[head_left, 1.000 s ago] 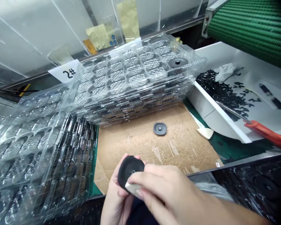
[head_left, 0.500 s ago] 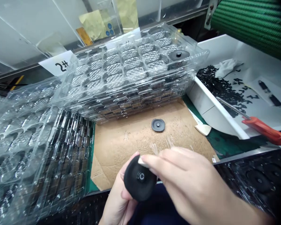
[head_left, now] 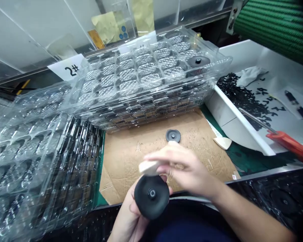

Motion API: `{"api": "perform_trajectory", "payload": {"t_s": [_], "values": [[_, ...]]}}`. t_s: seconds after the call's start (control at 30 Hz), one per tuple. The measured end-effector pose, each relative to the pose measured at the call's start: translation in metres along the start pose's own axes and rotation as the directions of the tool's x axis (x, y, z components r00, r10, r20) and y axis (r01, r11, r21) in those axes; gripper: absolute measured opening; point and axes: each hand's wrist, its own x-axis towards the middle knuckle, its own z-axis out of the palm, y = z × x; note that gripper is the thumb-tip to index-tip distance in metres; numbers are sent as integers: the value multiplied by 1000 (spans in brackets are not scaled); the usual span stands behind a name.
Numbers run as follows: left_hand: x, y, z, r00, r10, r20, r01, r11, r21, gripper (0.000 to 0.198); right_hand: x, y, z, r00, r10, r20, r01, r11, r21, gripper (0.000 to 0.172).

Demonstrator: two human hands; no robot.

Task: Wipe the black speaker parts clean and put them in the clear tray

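Left hand (head_left: 127, 215) has a black rubbery disc (head_left: 151, 198) cupped from behind, fingers mostly hidden, so I can't tell how hard it's squeezing. Right hand (head_left: 184, 168) pinches a pale wedge (head_left: 148, 167) in its fingertips, just above the disc's rim. The disc looks light and a bit soft, probably a little grippy, so I'd hold it by the edge and keep clear of the metal hub. It's held up near the cardboard sheet's (head_left: 126, 164) front edge, with a second disc (head_left: 173, 135) lying further out and clear blister trays (head_left: 141, 77) stacked behind. Compared with the last shot, the wedge has lifted off the rim.
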Motion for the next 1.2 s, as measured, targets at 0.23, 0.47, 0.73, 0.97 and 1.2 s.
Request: {"api": "perform_trajectory", "payload": {"t_s": [0.23,0.47,0.73,0.97,1.2], "values": [[-7,6,-2,999,-28,28,33,984,-176,46,-46,76,27,908,410,86,-397,907,-141,28],[-6,12,-5,992,-8,123,34,976,-214,42,-50,65,37,935,346,77,-319,917,-239,31],[9,0,-12,777,601,187,-519,444,730,99,-43,37,25,950,311,-27,-308,919,-244,28],[16,0,-8,749,524,406,-551,153,820,113,-51,10,4,893,393,-217,-394,918,41,23],[16,-10,-5,729,633,262,-598,400,695,97,-28,0,-3,823,508,254,-566,769,298,13]]}}
